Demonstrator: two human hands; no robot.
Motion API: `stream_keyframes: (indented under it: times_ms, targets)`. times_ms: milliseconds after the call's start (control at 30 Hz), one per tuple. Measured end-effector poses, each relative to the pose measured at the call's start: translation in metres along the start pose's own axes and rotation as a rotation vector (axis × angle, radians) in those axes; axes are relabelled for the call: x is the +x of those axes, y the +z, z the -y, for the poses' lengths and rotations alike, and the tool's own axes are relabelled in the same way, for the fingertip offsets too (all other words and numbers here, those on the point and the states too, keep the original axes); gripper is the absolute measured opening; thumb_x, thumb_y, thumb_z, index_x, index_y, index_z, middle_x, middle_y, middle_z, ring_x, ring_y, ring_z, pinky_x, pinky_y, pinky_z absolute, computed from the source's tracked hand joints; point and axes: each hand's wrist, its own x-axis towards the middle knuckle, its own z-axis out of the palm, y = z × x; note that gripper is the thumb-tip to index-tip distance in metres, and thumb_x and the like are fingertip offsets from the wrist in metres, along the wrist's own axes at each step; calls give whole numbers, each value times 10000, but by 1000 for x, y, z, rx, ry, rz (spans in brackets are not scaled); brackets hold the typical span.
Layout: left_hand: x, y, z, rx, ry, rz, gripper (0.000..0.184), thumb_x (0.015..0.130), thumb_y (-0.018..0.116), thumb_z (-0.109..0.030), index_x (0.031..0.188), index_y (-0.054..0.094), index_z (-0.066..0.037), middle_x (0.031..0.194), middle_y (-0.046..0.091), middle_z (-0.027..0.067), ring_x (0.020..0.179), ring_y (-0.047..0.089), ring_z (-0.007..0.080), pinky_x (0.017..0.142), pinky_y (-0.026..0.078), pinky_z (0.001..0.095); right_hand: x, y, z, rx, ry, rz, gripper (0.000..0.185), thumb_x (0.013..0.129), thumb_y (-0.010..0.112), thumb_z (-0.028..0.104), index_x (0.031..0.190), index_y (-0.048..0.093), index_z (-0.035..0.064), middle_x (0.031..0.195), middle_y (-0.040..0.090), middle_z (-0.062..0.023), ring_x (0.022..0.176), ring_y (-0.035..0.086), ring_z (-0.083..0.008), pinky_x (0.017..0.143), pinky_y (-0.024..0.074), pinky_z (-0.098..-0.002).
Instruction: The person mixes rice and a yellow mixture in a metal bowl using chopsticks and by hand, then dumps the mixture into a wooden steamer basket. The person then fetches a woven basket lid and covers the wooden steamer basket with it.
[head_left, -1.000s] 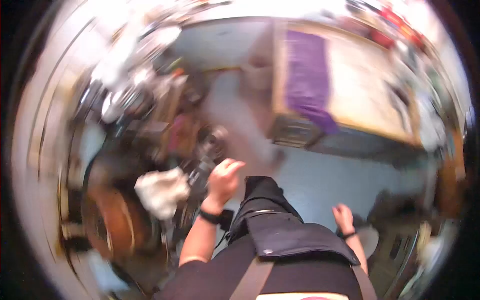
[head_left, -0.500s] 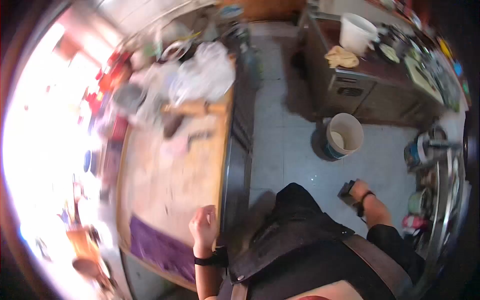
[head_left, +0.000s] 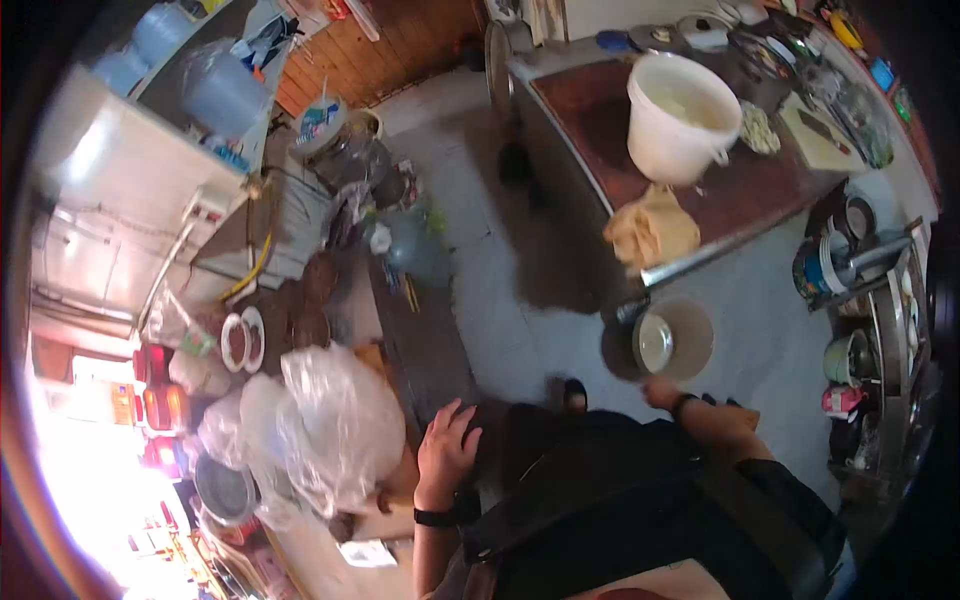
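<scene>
My left hand [head_left: 447,450] hangs over the near side of the left worktable, its fingers apart and holding nothing. A clear plastic bag [head_left: 345,425] lies just left of it. My right hand [head_left: 661,391] is low in front of me, close to the near rim of an open bucket [head_left: 690,345] on the floor. Its fingers look closed, but what they hold is mostly hidden; only a dark bit shows beside the wrist. A white bucket [head_left: 675,130] stands on the red-brown counter [head_left: 580,105] ahead, with a bunched tan cloth [head_left: 652,230] at the corner.
A cutting board [head_left: 815,140] with a knife [head_left: 825,130] lies on the far right of the counter. The metal rack [head_left: 890,330] at right holds pots. Bagged items [head_left: 410,240] stand at left of the tiled aisle [head_left: 490,240]. Water jugs [head_left: 225,95] occupy a shelf.
My view has swung and moved forward, so the counter and floor bucket are nearer. My right hand is now beside the bucket; the dark object seen in it before is mostly hidden.
</scene>
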Motion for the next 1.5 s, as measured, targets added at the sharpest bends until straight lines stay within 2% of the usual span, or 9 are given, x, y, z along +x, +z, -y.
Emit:
stream_keyframes:
  times_ms: [367,633,833,867,900,1000,1067,1200,1500]
  targets:
    - [336,-39,145,158,-179,-191,155,764,686,-104,874,585,-63,975,581,152,924,572,371,824,479,472,305,-578,274,394,-696,-921,256,849,674,197,722,493,69,653,582,-116,626,606,-315,561,462,-426]
    - [677,-163,195,-84,24,-259,103,900,615,-136,846,557,-71,821,594,150,691,568,371,618,479,396,440,-788,197,576,-399,-944,373,833,696,97,593,419,24,535,391,-130,453,346,-275,437,323,-354]
    - [914,-200,238,-135,-100,-135,506,827,700,-230,1271,514,-78,1249,551,181,1129,554,346,884,485,425,608,-912,145,578,17,-1094,278,849,708,148,667,539,24,544,453,-45,520,427,-130,492,369,-305]
    - [946,-202,255,-162,-5,-208,683,811,726,-266,1393,436,-58,1391,477,207,1257,492,353,987,453,431,655,-928,133,790,-39,-922,194,836,726,176,987,669,68,888,659,-117,679,624,-212,606,496,-312]
    - [974,-214,267,-144,-2,-216,683,811,726,-266,1393,436,-58,1391,477,207,1257,492,353,987,453,431,695,-958,137,85,-149,-1094,510,811,728,151,1295,569,132,1379,503,-192,994,659,-296,766,556,-349]
    - [1024,-223,323,62,-150,127,857,779,762,-338,1459,337,-34,1464,378,251,1334,390,412,1080,369,459,811,-1037,171,-89,-326,-1097,536,803,716,191,1309,543,149,1542,274,-208,1144,581,-339,887,532,-417]
    - [1053,-236,350,-23,-280,179,844,772,769,-316,1450,351,-37,1438,409,251,1320,407,408,1073,375,461,893,-1074,196,18,-394,-590,514,817,694,255,1299,554,140,1512,333,-210,1173,553,-364,951,488,-414]
    - [1117,-239,419,-199,-597,196,790,771,766,-251,1430,384,-42,1339,499,244,1243,478,400,1012,417,463,1036,-1161,272,-158,-845,-545,488,826,677,326,1256,572,120,1378,470,-180,1090,582,-347,897,491,-403]
    - [1364,-333,526,-171,-546,-441,193,761,683,-94,829,509,-47,785,565,164,744,579,374,651,477,446,1269,-1317,404,348,-767,-720,296,771,722,54,704,433,58,625,454,-107,566,491,-313,524,386,-406]
